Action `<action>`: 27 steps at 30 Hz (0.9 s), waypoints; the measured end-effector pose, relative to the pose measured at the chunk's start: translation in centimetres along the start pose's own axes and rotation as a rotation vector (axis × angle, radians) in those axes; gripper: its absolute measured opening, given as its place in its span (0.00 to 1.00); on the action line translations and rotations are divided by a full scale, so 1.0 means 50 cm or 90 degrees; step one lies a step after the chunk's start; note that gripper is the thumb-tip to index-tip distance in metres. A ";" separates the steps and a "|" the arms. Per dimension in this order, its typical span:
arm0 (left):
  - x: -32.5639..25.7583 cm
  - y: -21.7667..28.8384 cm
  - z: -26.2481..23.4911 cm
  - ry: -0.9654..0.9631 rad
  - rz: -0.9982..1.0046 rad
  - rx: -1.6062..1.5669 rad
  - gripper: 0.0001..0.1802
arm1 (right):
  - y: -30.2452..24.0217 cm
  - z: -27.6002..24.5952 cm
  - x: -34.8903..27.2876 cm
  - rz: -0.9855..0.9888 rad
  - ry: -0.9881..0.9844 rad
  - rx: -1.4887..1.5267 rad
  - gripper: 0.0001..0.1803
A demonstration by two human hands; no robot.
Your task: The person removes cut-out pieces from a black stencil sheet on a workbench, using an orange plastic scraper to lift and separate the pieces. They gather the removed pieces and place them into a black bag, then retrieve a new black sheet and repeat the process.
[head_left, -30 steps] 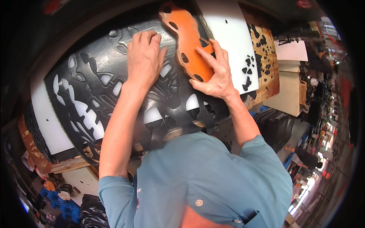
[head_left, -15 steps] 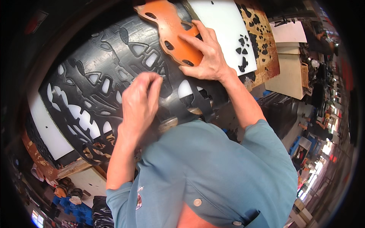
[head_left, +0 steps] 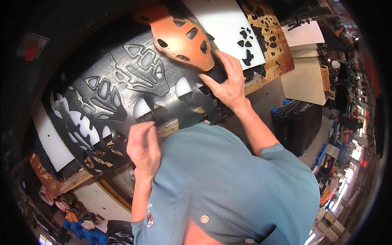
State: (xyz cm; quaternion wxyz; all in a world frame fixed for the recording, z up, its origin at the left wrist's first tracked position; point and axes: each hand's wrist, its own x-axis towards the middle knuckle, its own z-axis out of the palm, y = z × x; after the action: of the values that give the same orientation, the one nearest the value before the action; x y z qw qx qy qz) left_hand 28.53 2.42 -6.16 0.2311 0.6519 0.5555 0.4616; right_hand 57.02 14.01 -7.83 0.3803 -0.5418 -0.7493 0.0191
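A black sheet (head_left: pixel 130 96) with cut outlines and open holes lies over the bench in front of me. On its far right part rests an orange cutting die (head_left: pixel 182 41) with several dark openings and a rounded near end. My right hand (head_left: pixel 230 87) is beside that end, fingers and thumb spread apart; whether a fingertip touches the die is unclear. At the near edge of the sheet is my left hand (head_left: pixel 143 149), its fingers curled toward the thumb. What it pinches, if anything, cannot be made out.
A white board (head_left: pixel 228 26) with small black scraps lies right of the sheet, beside a worn brown board (head_left: pixel 281 61). Another white board (head_left: pixel 53 141) shows at the left. Stacked dark sheets (head_left: pixel 296 122) stand at the right; blue crates (head_left: pixel 92 234) sit lower left.
My left hand has come back from above the sheet to its near edge. The fingers of my right hand have come off the die's top, and the die lies differently, its rounded end nearest me.
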 end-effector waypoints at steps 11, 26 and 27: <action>-0.010 -0.070 0.058 0.030 0.091 0.176 0.14 | 0.010 -0.079 -0.042 0.268 -0.191 -0.011 0.21; -0.004 -0.045 0.089 0.112 0.100 0.192 0.09 | 0.048 0.010 0.019 0.020 0.088 -0.029 0.19; -0.005 -0.046 0.088 0.113 0.101 0.189 0.09 | 0.048 0.014 0.016 0.023 0.104 -0.023 0.19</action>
State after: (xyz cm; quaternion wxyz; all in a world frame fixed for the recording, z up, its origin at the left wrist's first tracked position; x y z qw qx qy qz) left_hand 31.13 3.73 -10.17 0.0457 0.6771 0.5827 0.4471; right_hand 58.41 15.95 -8.95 0.4300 -0.5618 -0.7061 -0.0316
